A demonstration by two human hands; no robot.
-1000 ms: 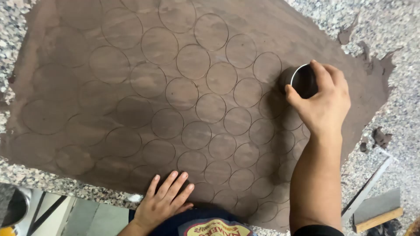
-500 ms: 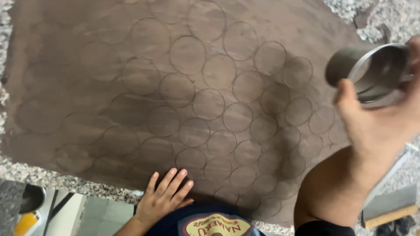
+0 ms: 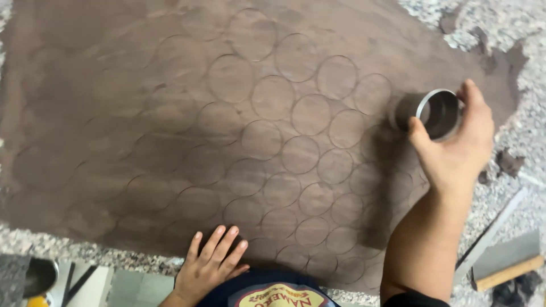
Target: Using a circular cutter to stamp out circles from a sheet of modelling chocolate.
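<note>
Down at the near edge, the left hand (image 3: 209, 262) lies flat on the dough (image 3: 170, 142), fingers spread and holding nothing, right where the sheet meets the speckled counter (image 3: 529, 68). To the right, off the dough, a scraper (image 3: 503, 261) with a wooden handle rests on the counter beside a flat metal strip (image 3: 492, 233), so that corner is crowded. One sheet of dark brown dough covers nearly the whole view, scored with roughly thirty cut circles packed close, touching or nearly so; the far left stretch shows fainter marks and more uncut room. Moving up the right side, the forearm rises steeply and the right hand (image 3: 455, 150) is clamped around one round metal cutter (image 3: 432, 113), thumb on the near wall, fingers wrapped over the far rim, its open mouth tilted toward the camera. The cutter sits over the dough's right margin, just beyond the last column of circles; whether it touches the sheet I cannot tell. Past it the dough's edge turns ragged, with a few torn scraps (image 3: 509, 162) loose on the counter.
</note>
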